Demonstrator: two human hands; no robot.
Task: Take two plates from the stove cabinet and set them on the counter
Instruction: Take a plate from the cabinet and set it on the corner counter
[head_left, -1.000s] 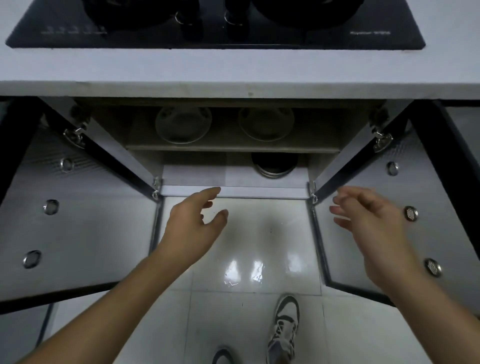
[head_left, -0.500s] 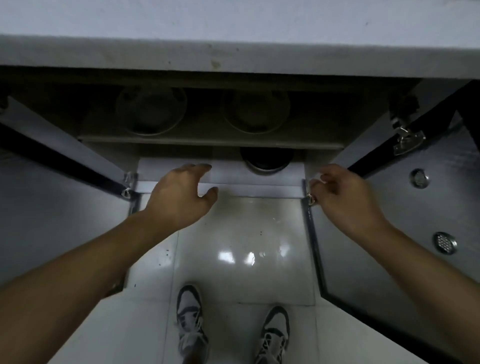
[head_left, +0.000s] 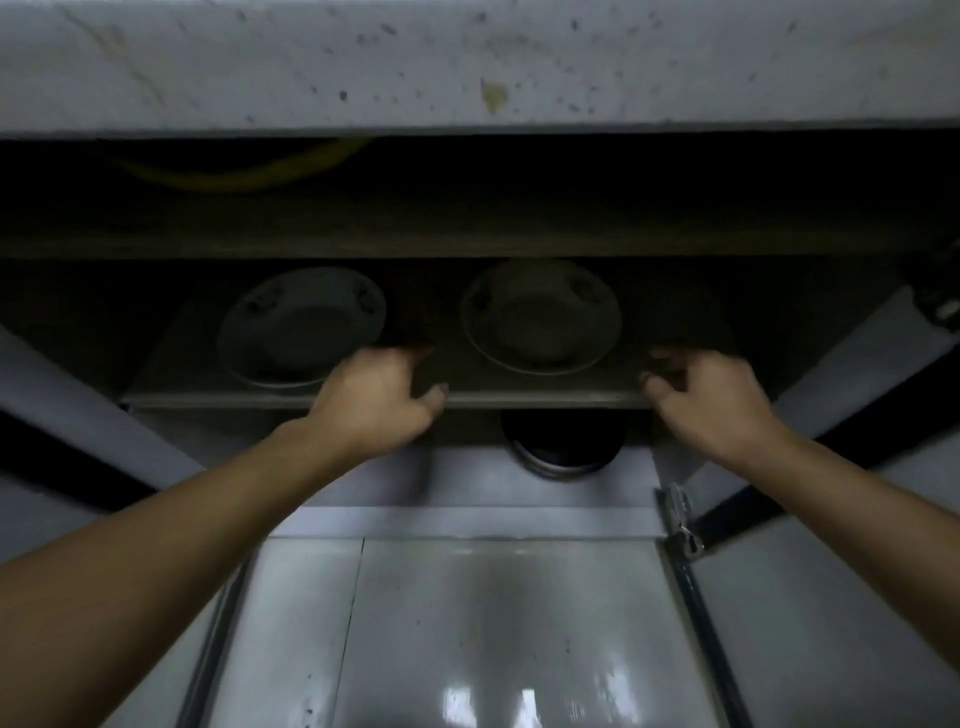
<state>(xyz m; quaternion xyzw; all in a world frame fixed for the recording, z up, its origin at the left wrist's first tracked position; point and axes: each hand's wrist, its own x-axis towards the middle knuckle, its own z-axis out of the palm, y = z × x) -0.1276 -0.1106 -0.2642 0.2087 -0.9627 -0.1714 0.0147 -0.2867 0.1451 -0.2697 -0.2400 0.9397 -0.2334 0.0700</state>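
Two pale plates lie on the upper shelf (head_left: 467, 397) inside the open stove cabinet: the left plate (head_left: 298, 327) and the right plate (head_left: 540, 317). My left hand (head_left: 379, 397) reaches over the shelf's front edge, just right of the left plate's near rim, fingers loosely curled and holding nothing. My right hand (head_left: 706, 400) hovers at the shelf edge to the right of the right plate, fingers bent, also without anything in it. The speckled counter edge (head_left: 467, 67) runs across the top.
A dark round pot or stack (head_left: 563, 449) sits on the lower cabinet floor under the shelf. Both cabinet doors stand open, left door (head_left: 62, 426) and right door (head_left: 857, 395). A yellow hose (head_left: 234, 174) curves in the dark above. Glossy floor tiles (head_left: 498, 649) lie below.
Both hands have risen from the cabinet's bottom sill to the upper shelf edge beside the plates. The view has moved closer and lower; my feet have dropped out of sight.
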